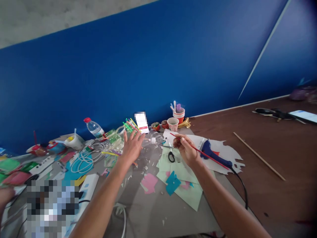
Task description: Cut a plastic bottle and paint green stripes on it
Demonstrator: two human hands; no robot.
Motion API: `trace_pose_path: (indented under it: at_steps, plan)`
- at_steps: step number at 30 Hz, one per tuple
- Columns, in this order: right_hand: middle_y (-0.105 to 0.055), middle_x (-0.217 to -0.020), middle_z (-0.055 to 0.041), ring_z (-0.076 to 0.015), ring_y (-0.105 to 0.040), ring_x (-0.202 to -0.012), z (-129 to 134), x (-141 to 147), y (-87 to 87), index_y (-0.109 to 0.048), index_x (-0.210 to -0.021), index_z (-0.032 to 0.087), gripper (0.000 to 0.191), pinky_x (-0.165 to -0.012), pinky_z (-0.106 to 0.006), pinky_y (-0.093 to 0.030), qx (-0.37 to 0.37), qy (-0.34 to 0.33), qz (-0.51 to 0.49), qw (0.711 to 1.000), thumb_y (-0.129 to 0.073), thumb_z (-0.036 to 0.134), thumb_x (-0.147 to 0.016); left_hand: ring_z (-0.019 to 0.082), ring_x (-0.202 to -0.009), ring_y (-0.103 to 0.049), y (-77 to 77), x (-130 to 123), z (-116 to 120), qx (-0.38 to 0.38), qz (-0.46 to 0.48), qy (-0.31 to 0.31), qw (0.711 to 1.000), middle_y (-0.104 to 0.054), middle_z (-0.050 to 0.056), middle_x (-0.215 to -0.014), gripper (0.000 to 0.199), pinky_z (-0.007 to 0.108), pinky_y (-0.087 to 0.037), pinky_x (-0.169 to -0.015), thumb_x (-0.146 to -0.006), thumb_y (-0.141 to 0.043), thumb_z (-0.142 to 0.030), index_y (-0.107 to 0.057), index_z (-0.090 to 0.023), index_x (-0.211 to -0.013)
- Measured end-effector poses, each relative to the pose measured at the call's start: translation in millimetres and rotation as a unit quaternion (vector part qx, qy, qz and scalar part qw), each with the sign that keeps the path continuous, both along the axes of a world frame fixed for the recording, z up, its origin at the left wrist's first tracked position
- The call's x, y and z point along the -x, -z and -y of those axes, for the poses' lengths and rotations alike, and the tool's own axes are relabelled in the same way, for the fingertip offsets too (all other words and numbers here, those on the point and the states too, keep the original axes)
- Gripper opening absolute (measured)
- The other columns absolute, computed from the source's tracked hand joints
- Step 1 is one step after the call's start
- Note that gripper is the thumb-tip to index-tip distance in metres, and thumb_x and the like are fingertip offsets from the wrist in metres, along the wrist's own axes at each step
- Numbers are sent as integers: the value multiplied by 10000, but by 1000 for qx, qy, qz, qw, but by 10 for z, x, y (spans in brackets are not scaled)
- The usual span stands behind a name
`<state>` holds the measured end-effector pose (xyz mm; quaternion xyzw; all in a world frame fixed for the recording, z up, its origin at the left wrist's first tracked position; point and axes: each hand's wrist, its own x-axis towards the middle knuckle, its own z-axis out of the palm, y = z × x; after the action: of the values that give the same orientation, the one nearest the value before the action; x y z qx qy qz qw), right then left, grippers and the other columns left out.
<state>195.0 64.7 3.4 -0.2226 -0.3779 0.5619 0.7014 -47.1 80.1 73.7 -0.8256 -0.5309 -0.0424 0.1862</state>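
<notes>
A long, thin red straw (213, 158) is pinched between the thumb and fingers of my right hand (186, 149), slanting over the blue hot glue gun (215, 153). Scissors with black handles (171, 156) lie on pale green paper (192, 195) just left of that hand. My left hand (133, 145) reaches forward with its fingers spread, holding nothing that I can see. Just beyond its fingertips are several coloured straws (131, 125). A clear plastic bottle (155, 138) lies between the two hands.
A water bottle with a red cap (94, 128), coiled white cable (86, 158) and power strip (86, 188) are on the left. Paper cups (172, 124) stand by the blue wall. A wooden stick (259, 156) lies right. Another person's arm (6, 195) shows at the left edge.
</notes>
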Motion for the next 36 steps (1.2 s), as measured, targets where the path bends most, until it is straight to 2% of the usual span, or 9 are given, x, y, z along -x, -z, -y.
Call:
trace_pose_path:
  at_steps: [6, 10, 16, 19, 22, 26, 28, 31, 36]
  plan:
    - [-699, -993, -61, -207, -625, -872, 68, 31, -20, -663, -1007, 231, 324, -815, -366, -491, -43, 49, 158, 985, -622, 484, -808, 317, -1411, -208, -39, -227, 250, -98, 59, 51, 992, -383, 77, -1474, 507, 590, -70, -1140, -868, -471, -128, -500, -335, -1330]
    - [-657, -1118, -73, -219, -611, -923, 133, 65, -31, -609, -1130, 245, 401, -828, -365, -481, -80, 38, 247, 965, -682, 421, -777, 318, -1424, -160, -4, -375, 313, -116, 75, 68, 988, -353, 55, -1484, 506, 592, -88, -1136, -888, -457, -134, -502, -391, -1322]
    - [-660, -961, -28, -192, -590, -804, 143, 152, -24, -616, -1018, 244, 311, -742, -321, -476, -65, 67, 278, 956, -715, 297, -728, 333, -1450, -74, 86, -603, 425, -148, 165, 63, 973, -228, 62, -1530, 520, 594, -124, -1130, -869, -477, -112, -511, -392, -1306]
    - [-638, -872, -8, -176, -564, -732, 134, 147, -47, -609, -999, 247, 280, -683, -305, -466, -45, 93, 261, 960, -691, 280, -734, 346, -1451, -73, 193, -645, 510, -139, 273, 34, 951, -154, 114, -1560, 544, 595, -128, -1129, -863, -501, -155, -425, -309, -1379]
    - [-621, -866, -7, -167, -547, -696, 142, 150, -55, -601, -1008, 242, 295, -651, -300, -460, -36, 135, 258, 956, -681, 251, -725, 327, -1424, -210, 318, -680, 593, -100, 510, -4, 854, -202, 178, -1546, 666, 532, -232, -1122, -865, -534, -304, -246, -223, -1461]
    - [-625, -925, -23, -171, -571, -719, 206, 242, -4, -574, -1029, 239, 297, -667, -305, -478, -40, 165, 256, 952, -656, 220, -744, 290, -1215, -530, 430, -787, 654, 197, 771, 25, 606, -550, 166, -1316, 591, 423, -415, -1010, -816, -578, -509, -468, -190, -1301]
    - [-637, -949, -31, -188, -596, -778, 252, 305, 33, -555, -1058, 246, 315, -727, -327, -489, -60, 165, 275, 945, -659, 236, -761, 279, -1167, -568, 430, -844, 668, 261, 823, 38, 504, -595, 144, -1264, 583, 381, -437, -977, -743, -662, -528, -548, -189, -1204]
    - [-653, -990, -52, -226, -617, -884, 305, 365, 67, -558, -1071, 252, 330, -819, -376, -488, -103, 155, 325, 927, -679, 248, -763, 223, -1093, -603, 388, -895, 686, 276, 855, 44, 438, -656, 86, -1158, 502, 319, -443, -950, -680, -756, -424, -609, -211, -1110]
    - [-647, -1103, -77, -276, -597, -1019, 322, 354, 59, -579, -1109, 306, 357, -897, -456, -474, -197, 113, 375, 899, -686, 264, -771, 186, -999, -627, 385, -879, 660, 273, 877, 22, 394, -693, 42, -1026, 428, 293, -456, -902, -644, -784, -354, -648, -221, -1027]
